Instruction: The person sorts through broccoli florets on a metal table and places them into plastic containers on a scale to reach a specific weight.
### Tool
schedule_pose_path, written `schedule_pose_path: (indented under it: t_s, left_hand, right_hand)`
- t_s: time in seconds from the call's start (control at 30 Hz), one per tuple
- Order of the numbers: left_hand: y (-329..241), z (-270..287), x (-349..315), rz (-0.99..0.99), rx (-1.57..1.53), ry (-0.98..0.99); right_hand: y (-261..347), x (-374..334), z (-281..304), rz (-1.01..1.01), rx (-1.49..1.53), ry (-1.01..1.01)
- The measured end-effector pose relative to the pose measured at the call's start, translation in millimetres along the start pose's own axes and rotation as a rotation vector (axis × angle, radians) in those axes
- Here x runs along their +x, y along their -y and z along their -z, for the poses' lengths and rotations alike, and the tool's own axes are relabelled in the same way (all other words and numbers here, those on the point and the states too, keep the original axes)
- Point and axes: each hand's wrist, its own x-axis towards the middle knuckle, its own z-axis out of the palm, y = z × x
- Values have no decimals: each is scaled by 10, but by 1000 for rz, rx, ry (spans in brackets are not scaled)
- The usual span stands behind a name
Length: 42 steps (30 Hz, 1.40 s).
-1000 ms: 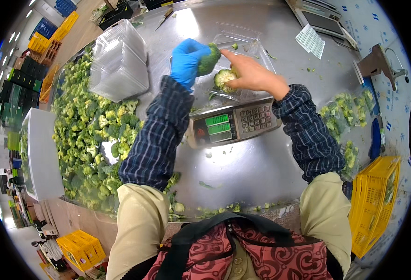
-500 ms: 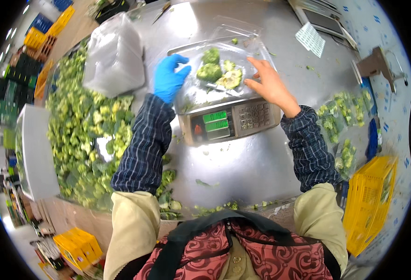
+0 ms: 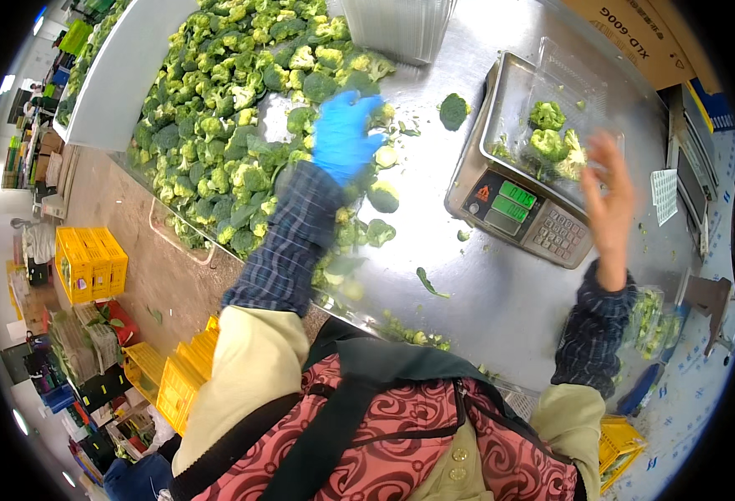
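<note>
My left hand (image 3: 344,140), in a blue glove, reaches over the right edge of a large heap of broccoli florets (image 3: 209,108). Its fingers are spread, with no floret visible in them. My bare right hand (image 3: 609,209) hovers beside the right side of a digital scale (image 3: 486,171), fingers apart and slightly blurred, holding nothing. On the scale's metal pan rests a clear plastic tray (image 3: 563,79) with several broccoli florets (image 3: 548,142) inside. A single floret (image 3: 453,111) lies on the metal table between the heap and the scale.
A stack of clear plastic trays (image 3: 401,29) stands beyond the heap. Cardboard (image 3: 634,37) is at the far right, and a white perforated sheet (image 3: 664,196) lies below it. Packed broccoli (image 3: 651,321) sits at the right. Yellow crates (image 3: 92,263) stand on the floor at the left.
My view has turned left. My left hand has left the tray's side and moved to the broccoli heap. My right hand has drawn back slightly from the tray.
</note>
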Motion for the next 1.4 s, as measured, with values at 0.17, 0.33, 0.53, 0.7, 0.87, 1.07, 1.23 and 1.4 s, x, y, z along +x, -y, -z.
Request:
schedule_pose_path:
  t_s: [0.17, 0.33, 0.53, 0.7, 0.87, 1.07, 1.23, 1.4]
  left_hand:
    - [530, 150, -290, 353, 420, 498]
    - [756, 21, -564, 312, 353, 315]
    - [1004, 152, -662, 277, 47, 106]
    - [1192, 369, -449, 420, -426, -41]
    - [1541, 184, 1, 698, -796, 239]
    - [1516, 2, 215, 703, -705, 308]
    - [1707, 155, 12, 630, -934, 212]
    - [490, 447, 212, 436, -1134, 209]
  right_hand:
    - [605, -280, -1218, 137, 215, 516]
    - [842, -430, -2478, 212, 27, 497]
    - [736, -566, -3013, 235, -58, 331]
    - [744, -492, -2798, 89, 139, 349]
    - [777, -421, -2515, -74, 477, 286]
    - [612, -462, -2245, -509, 1851, 552]
    - [499, -630, -2157, -787, 2064, 456]
    - [452, -663, -1752, -521, 1566, 339]
